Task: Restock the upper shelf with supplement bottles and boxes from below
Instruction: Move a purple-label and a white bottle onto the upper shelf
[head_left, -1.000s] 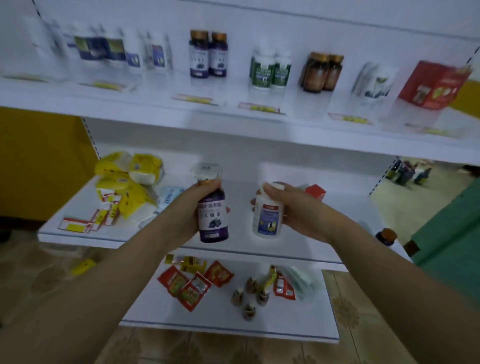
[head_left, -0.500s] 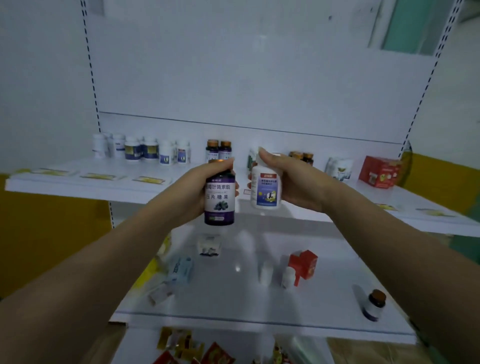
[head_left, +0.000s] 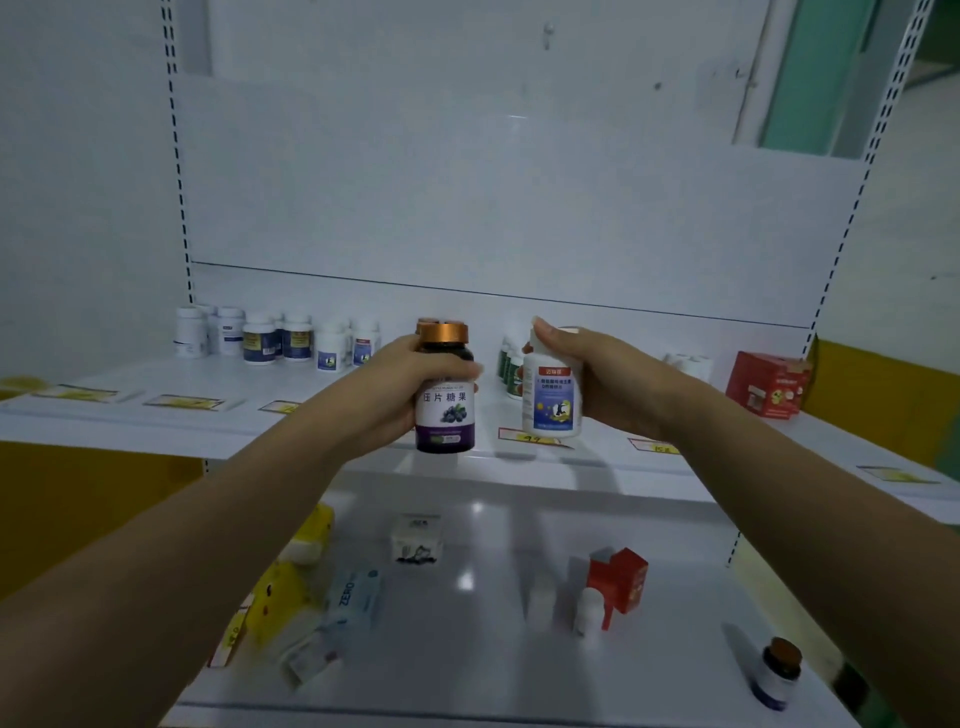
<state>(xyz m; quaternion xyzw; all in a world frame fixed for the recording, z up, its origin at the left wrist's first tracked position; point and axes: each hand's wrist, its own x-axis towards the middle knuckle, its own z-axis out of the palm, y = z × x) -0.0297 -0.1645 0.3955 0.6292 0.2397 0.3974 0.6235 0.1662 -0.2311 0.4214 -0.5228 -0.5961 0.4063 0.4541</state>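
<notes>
Left hand (head_left: 400, 387) is wrapped around a dark purple bottle (head_left: 444, 397) with a copper cap and a blueberry picture on the label, held upright. Right hand (head_left: 597, 382) grips a white bottle (head_left: 551, 400) with a blue label, thumb up on its top, also upright. Both bottles are up in front of the upper shelf (head_left: 156, 423), about level with its front edge and near each other but not touching. Behind them on that shelf there's a row of white bottles (head_left: 275, 340) on the left, some green-label ones (head_left: 511, 366) peeking between the hands, and a red box (head_left: 768, 383) off to the right, plus yellow price tags (head_left: 184, 401) along the edge. Down on the lower shelf (head_left: 493, 665): a smaller red box (head_left: 621, 579), a couple of small white bottles (head_left: 589, 610), a brown-capped bottle (head_left: 777, 673) lying tilted near the right, and some yellow packs (head_left: 283, 592) on the left.
</notes>
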